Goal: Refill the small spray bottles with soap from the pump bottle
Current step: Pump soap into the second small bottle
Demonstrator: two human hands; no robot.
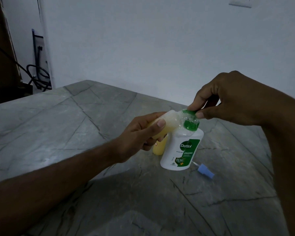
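Grey veined stone forms the worktop (pixel 58 126), which runs back to a pale wall; dark cables (pixel 39 77) hang in the gap past its far left corner. Left hand (pixel 140 135) is curled round a small spray bottle (pixel 169 121), thumb on top, holding it tilted on its side above the worktop with its open neck against the green pump head. Yellowish soap fills the lower part of that bottle. Just behind the hand a second small bottle (pixel 158 147), yellow, stands upright on the worktop, touching or just beside the white pump bottle (pixel 182 150). That pump bottle stands near the middle of the worktop, toward its right edge. Right hand (pixel 228 97) pinches the green pump head (pixel 191 118) between thumb and fingertips. A blue spray cap (pixel 205 172) with its tube lies on the worktop just right of the pump bottle.
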